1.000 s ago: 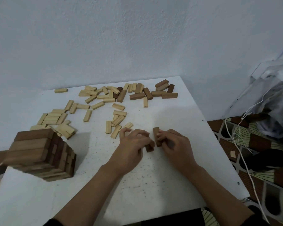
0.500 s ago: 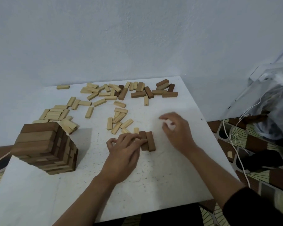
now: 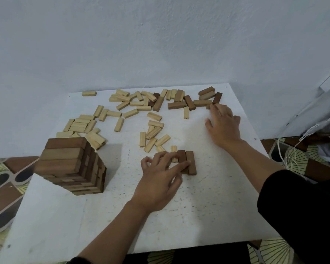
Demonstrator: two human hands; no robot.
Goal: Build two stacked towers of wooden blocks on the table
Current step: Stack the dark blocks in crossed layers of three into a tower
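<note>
A finished tower (image 3: 71, 166) of dark wooden blocks stands at the left of the white table (image 3: 217, 206). Near the middle, two dark blocks (image 3: 188, 161) lie side by side. My left hand (image 3: 160, 178) rests straight fingers on them. My right hand (image 3: 224, 123) is stretched to the far right of the table, its fingertips lying on a dark block (image 3: 210, 106) at the edge of a group of loose dark blocks (image 3: 189, 101). Several light blocks (image 3: 122, 111) are scattered across the back and left.
A pale wall runs close behind the table. The table's right edge drops to a patterned tile floor (image 3: 293, 155). A plastic bag with white cords (image 3: 328, 130) lies at the far right. More light blocks (image 3: 154, 138) lie just behind my left hand.
My right hand let go of the dark blocks in the middle and reached away to the far right group. My left hand stayed on the pair, which now lies flat side by side.
</note>
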